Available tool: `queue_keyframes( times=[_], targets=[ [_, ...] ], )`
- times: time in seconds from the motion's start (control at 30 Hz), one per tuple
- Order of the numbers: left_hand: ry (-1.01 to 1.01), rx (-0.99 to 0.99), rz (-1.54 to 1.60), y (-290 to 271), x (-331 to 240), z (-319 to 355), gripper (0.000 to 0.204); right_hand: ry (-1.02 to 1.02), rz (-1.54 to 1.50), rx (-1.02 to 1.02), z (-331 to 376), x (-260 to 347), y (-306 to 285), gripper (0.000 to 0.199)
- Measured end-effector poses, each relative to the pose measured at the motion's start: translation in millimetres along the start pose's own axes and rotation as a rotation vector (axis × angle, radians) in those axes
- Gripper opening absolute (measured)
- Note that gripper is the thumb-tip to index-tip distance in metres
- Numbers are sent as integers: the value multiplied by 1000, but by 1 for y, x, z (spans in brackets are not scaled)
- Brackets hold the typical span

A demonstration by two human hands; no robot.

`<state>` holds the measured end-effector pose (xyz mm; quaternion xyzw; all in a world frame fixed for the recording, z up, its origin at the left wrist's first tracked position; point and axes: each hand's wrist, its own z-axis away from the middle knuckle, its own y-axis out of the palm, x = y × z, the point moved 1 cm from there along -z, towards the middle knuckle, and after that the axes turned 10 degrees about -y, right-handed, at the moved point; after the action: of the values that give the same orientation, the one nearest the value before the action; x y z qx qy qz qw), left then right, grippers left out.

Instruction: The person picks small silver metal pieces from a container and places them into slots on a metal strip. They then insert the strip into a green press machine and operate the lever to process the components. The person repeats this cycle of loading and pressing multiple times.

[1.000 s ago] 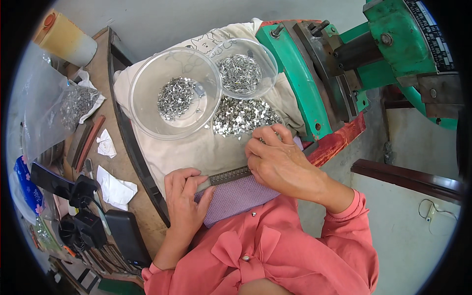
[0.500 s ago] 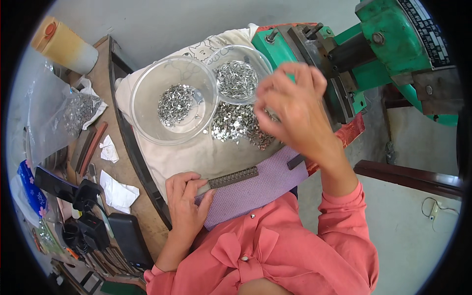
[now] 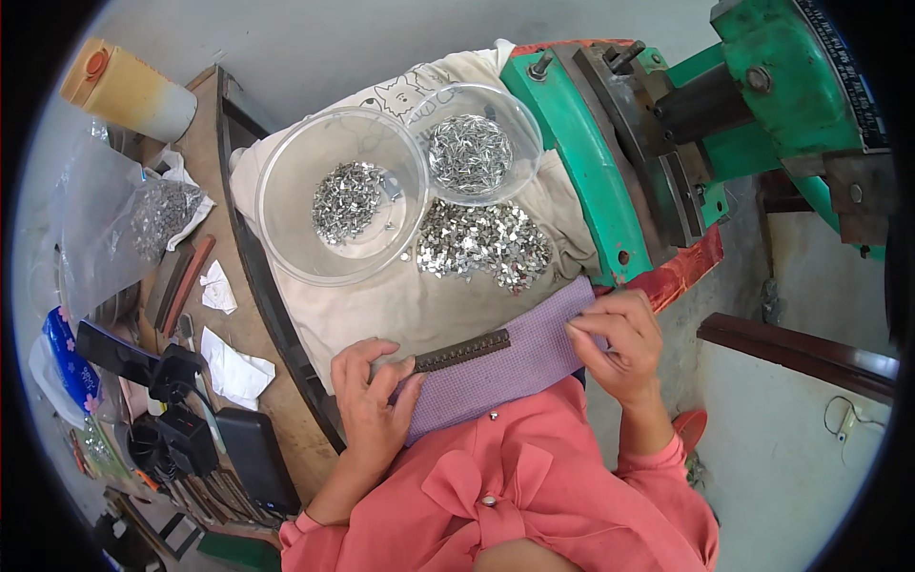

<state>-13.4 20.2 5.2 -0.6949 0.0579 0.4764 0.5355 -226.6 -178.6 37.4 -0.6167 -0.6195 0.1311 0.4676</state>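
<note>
A dark metal bar with a row of slots point(image 3: 464, 351) lies along a purple woven mat point(image 3: 496, 383) in front of me. My left hand point(image 3: 374, 393) is closed on the bar's left end between thumb and fingers. Over the mat's right end, my right hand point(image 3: 620, 345) has its thumb and fingers drawn together. Whatever may be between them is hidden. Beyond the mat lies a heap of small shiny metal pieces point(image 3: 484, 243). A large clear tub point(image 3: 276, 219) and a smaller clear tub point(image 3: 529, 143) behind it hold more small metal parts.
A green machine press point(image 3: 591, 191) stands at the right, close to the cloth point(image 3: 334, 305). On the left, a wooden table point(image 3: 253, 329) carries a yellowish canister point(image 3: 143, 100), a plastic bag of parts point(image 3: 162, 219), crumpled white paper point(image 3: 236, 370) and a black case point(image 3: 255, 459).
My right hand has come down and nearer, from above the metal pieces to the mat's right end, where a dark block lay earlier. My left hand stays at the bar.
</note>
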Motion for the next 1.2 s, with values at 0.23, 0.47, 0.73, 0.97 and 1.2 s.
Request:
queue_keyframes(
  times=[0.23, 0.47, 0.73, 0.97, 1.2],
  targets=[
    [35, -15, -20, 2, 3, 5, 26, 366, 202, 5, 53, -18, -12, 30],
    [42, -14, -32, 2, 1, 3, 26, 393, 60, 179, 42, -29, -25, 41],
    [53, -18, -23, 1, 2, 2, 27, 503, -72, 215, 45, -35, -32, 40],
    [48, -16, -29, 0, 2, 2, 27, 608, -141, 188, 50, -36, -28, 31],
    [46, -12, -29, 1, 1, 2, 25, 514, -86, 146, 44, -21, -27, 28]
  ],
)
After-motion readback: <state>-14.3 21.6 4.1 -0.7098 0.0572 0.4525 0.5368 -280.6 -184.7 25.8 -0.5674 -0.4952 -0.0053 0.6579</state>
